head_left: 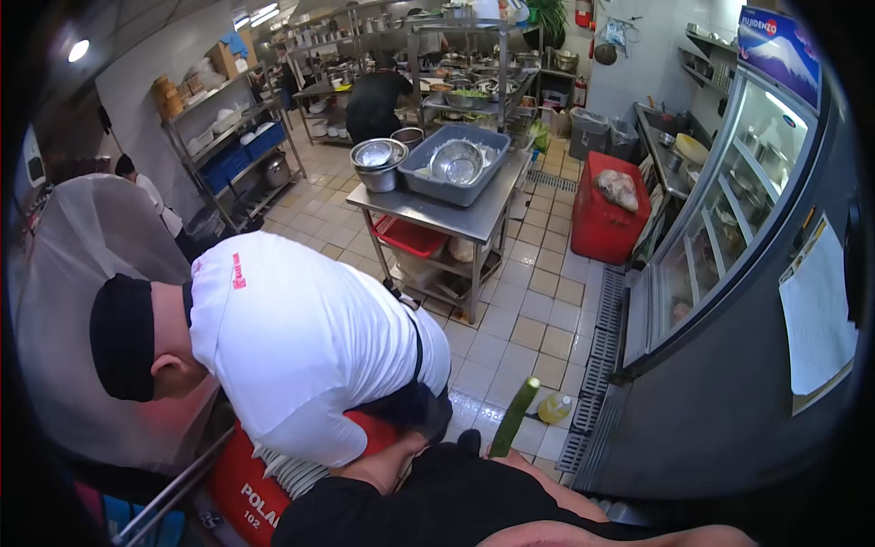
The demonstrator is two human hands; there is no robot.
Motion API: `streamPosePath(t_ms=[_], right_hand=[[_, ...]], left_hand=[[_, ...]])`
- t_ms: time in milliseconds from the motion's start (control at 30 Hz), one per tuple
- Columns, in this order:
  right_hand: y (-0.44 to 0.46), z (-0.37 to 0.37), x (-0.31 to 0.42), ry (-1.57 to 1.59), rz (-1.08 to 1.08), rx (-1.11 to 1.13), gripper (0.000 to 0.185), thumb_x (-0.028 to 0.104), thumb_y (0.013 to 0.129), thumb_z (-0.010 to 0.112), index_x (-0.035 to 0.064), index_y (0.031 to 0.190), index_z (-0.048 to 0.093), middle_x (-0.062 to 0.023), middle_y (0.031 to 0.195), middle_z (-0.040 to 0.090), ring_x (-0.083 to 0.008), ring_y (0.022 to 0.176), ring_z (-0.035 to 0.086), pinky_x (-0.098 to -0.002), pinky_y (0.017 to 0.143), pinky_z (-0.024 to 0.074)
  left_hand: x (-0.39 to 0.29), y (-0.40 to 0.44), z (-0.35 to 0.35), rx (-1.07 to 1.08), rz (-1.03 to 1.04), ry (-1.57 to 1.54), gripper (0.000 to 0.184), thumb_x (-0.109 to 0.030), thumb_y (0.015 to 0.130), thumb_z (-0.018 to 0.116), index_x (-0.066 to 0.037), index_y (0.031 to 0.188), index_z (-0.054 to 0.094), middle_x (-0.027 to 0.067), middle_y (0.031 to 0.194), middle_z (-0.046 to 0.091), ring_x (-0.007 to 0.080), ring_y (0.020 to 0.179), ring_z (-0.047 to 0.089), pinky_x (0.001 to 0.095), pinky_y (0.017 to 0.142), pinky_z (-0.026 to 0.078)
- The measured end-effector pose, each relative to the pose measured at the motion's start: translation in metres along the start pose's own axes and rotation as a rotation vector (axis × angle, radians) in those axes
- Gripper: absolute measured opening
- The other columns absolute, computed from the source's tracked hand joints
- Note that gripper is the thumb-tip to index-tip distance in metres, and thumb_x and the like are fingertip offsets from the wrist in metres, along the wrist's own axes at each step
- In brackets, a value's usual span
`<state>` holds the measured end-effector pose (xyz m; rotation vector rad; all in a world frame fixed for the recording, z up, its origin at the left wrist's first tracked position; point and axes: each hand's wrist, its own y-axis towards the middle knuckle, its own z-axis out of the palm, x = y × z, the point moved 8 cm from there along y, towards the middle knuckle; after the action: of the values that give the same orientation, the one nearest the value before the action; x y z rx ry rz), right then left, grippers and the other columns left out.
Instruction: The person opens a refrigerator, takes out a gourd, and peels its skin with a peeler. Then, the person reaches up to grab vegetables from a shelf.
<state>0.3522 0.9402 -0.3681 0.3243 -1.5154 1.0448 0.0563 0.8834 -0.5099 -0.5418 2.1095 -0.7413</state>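
Observation:
A long green vegetable [515, 417], like a cucumber with a pale cut end, stands tilted upward at the bottom centre. Skin at its lower end looks like part of my right hand [512, 458], closed round it; the fingers are mostly hidden by dark cloth. Left of it, a bare forearm and hand [406, 451] reach toward the dark cloth; they seem to be mine, but the fingers are hidden. A co-worker in a white shirt [305, 328] bends over close by on the left, above a red cooler [251, 497] with pale ribbed items on it.
A steel table [465, 216] bears a grey tub [488, 178] and metal bowls. A bottle [554, 407] stands on the tiled floor near a drain grate [597, 365]. A red box [606, 228] and a glass-door fridge [729, 210] are right. Other people work farther back.

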Motion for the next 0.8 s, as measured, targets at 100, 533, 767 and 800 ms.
streamPosePath(t_ms=[100, 533, 767, 800], right_hand=[[0.035, -0.025, 0.01, 0.007, -0.01, 0.052, 0.025, 0.029, 0.087, 0.078, 0.009, 0.096, 0.065, 0.0016, 0.091, 0.065, -0.0101, 0.09, 0.061, -0.0315, 0.081, 0.05], [0.109, -0.041, 0.046, 0.168, 0.084, 0.278, 0.031, 0.033, 0.088, 0.077, 0.008, 0.103, 0.065, -0.0016, 0.1, 0.066, -0.0121, 0.099, 0.062, -0.0297, 0.088, 0.0495], [0.155, -0.077, 0.073, -0.099, 0.143, 0.321, 0.029, 0.03, 0.086, 0.081, 0.0103, 0.1, 0.065, 0.0003, 0.094, 0.065, -0.0119, 0.091, 0.062, -0.0309, 0.08, 0.0509], [0.163, -0.085, 0.077, -0.1, 0.155, 0.326, 0.029, 0.03, 0.086, 0.081, 0.0103, 0.1, 0.065, 0.0003, 0.093, 0.065, -0.0119, 0.091, 0.062, -0.031, 0.081, 0.0508]], left_hand=[[-0.015, 0.004, 0.014, 0.157, -0.118, -0.756, 0.042, -0.028, 0.089, 0.06, -0.001, 0.118, 0.071, 0.0215, 0.118, 0.072, 0.0358, 0.106, 0.071, 0.0459, 0.092, 0.052], [0.006, 0.014, -0.023, 0.279, -0.351, -0.389, 0.039, -0.032, 0.088, 0.064, -0.003, 0.112, 0.074, 0.0209, 0.117, 0.072, 0.0352, 0.103, 0.071, 0.0465, 0.09, 0.053], [-0.034, 0.088, -0.065, 0.178, -0.243, -0.275, 0.039, -0.033, 0.088, 0.065, -0.004, 0.11, 0.075, 0.0202, 0.115, 0.073, 0.0356, 0.102, 0.071, 0.0465, 0.09, 0.054], [-0.039, 0.094, -0.066, 0.159, -0.237, -0.276, 0.038, -0.034, 0.088, 0.065, -0.004, 0.11, 0.075, 0.0201, 0.115, 0.073, 0.0356, 0.102, 0.071, 0.0465, 0.089, 0.054]])
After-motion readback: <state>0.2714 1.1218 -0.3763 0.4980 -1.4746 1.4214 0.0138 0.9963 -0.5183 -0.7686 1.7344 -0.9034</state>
